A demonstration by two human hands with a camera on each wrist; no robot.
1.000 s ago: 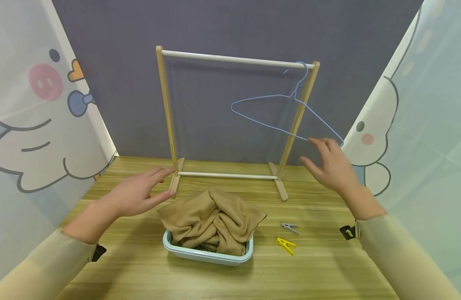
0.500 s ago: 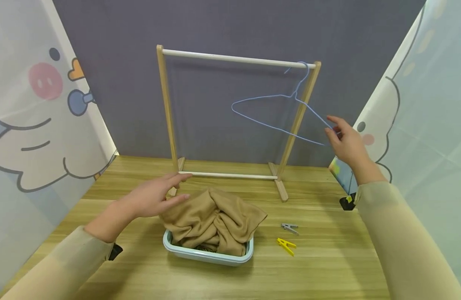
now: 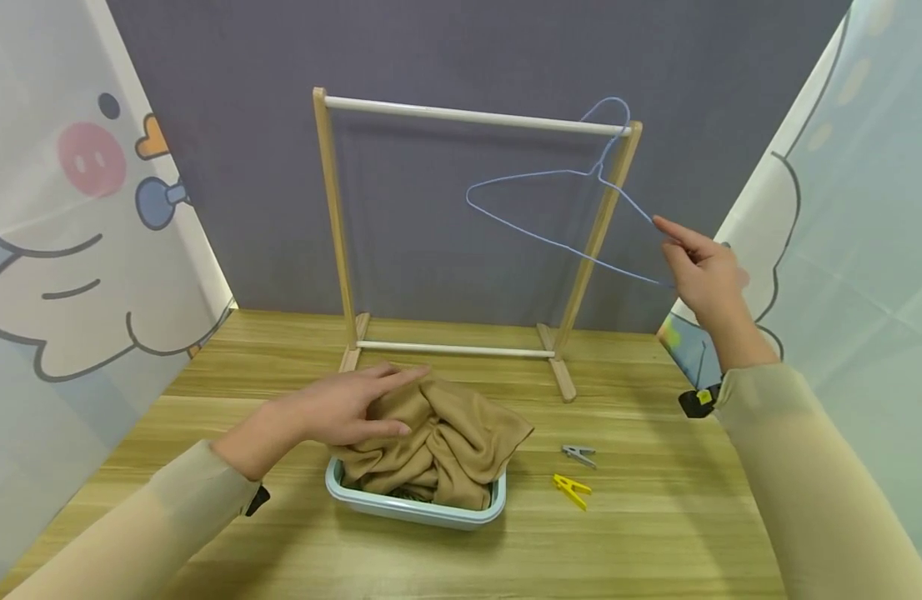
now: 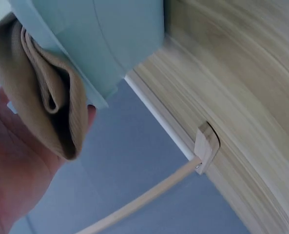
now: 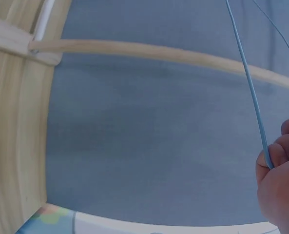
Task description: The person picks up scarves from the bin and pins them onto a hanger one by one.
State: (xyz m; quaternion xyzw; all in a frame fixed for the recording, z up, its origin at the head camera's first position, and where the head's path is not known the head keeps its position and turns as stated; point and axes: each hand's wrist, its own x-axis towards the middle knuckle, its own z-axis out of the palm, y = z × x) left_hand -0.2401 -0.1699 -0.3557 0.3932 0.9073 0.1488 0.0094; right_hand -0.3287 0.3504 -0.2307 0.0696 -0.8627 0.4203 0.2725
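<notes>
My right hand (image 3: pixel 707 279) grips the right corner of a blue wire hanger (image 3: pixel 536 236). The hanger's hook rises above the white top bar of a wooden rack (image 3: pixel 476 118), near its right post. In the right wrist view curled fingers wrap the hanger wire (image 5: pixel 254 97). My left hand (image 3: pixel 348 406), fingers extended and thumb apart, hovers over the left side of a brown cloth (image 3: pixel 461 433). The cloth lies bunched in a light blue basket (image 3: pixel 416 511). From the left wrist view, a fold of cloth (image 4: pixel 42 92) overhangs the basket's side in front of the palm.
To the basket's right, a grey clothespin (image 3: pixel 578 454) and a yellow clothespin (image 3: pixel 572 490) lie on the wooden table (image 3: pixel 626 533). The rack's feet (image 3: pixel 562 381) stand behind the basket. A grey panel (image 3: pixel 461 50) closes the back, with printed curtains on both sides.
My right hand went right to the hanger's corner, took hold, and raised it so the hook lifted above the bar. My left hand moved right, over the cloth.
</notes>
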